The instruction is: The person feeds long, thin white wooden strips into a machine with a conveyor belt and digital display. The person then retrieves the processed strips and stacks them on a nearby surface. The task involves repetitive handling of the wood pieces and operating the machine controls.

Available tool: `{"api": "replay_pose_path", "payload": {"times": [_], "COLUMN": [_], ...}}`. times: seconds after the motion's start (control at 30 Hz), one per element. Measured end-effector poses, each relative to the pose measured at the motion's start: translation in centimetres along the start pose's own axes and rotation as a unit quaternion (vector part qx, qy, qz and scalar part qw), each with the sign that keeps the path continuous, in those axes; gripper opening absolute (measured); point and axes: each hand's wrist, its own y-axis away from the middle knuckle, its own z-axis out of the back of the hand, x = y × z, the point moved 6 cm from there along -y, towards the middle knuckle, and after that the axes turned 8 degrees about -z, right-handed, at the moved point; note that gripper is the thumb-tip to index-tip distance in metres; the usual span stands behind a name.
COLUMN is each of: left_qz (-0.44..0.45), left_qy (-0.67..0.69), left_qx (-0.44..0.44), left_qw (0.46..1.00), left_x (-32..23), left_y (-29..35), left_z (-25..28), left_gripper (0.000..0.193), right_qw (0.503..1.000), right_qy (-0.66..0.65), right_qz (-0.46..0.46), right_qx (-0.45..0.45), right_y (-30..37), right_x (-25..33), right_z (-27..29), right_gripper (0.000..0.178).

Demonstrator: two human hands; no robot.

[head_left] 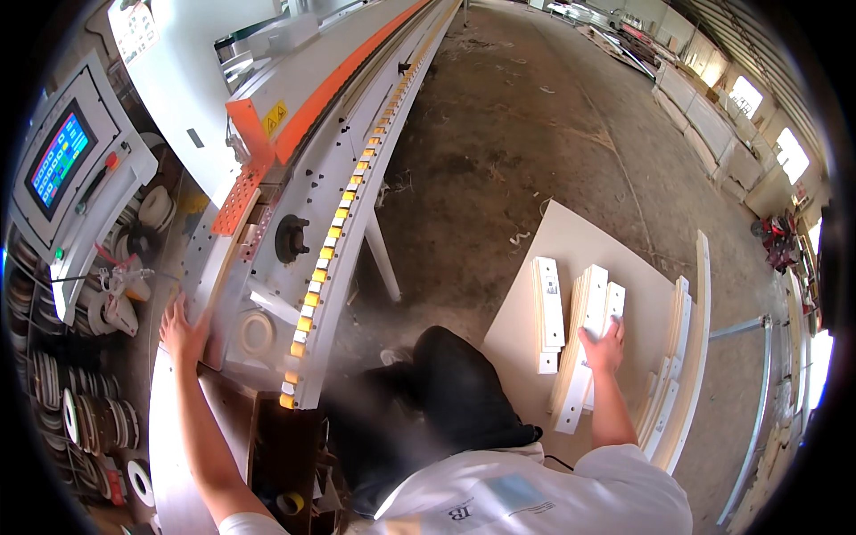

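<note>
My left hand rests at the near end of a narrow wooden strip on the machine bed, fingers stretched out and apart. The strip's far end lies by an orange perforated guard. At the right, my right hand reaches down over a stack of white-faced strips, thumb on one side and fingers on the other of a short white strip. Part of that strip is hidden under the hand. Another white strip stack lies just to its left, on a pale board.
A long machine with a row of yellow and white rollers runs away from me. A control panel stands at left above edging rolls. More strips and a metal frame lie right. A tape roll sits on the bed.
</note>
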Motion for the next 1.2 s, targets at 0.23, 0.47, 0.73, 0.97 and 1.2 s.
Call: {"api": "replay_pose_path", "payload": {"times": [0.23,0.47,0.73,0.97,1.2], "left_qz": [-0.007,0.001,-0.001,-0.004,-0.005], "left_qy": [0.012,0.001,-0.011,0.007,0.007], "left_qx": [-0.025,-0.005,-0.007,-0.011,-0.016], "left_qw": [1.000,1.000,1.000,1.000,1.000], "left_x": [0.71,0.04,0.10,0.24,0.68], "left_y": [0.05,0.04,0.05,0.01,0.08], "left_z": [-0.35,0.20,0.09,-0.24,-0.35], "left_gripper": [0.078,0.075,0.075,0.079,0.077], "right_qw": [1.000,1.000,1.000,1.000,1.000], "right_qy": [-0.004,-0.002,-0.003,0.001,-0.004], "right_qz": [-0.001,-0.011,-0.010,-0.011,-0.016], "right_qx": [0.000,0.002,0.007,0.013,0.023], "right_y": [0.06,0.04,0.06,0.20,0.40], "right_x": [0.30,0.47,0.39,0.18,0.66], "right_z": [0.07,0.13,-0.04,0.31,0.59], "right_gripper": [0.099,0.100,0.099,0.099,0.099]}}
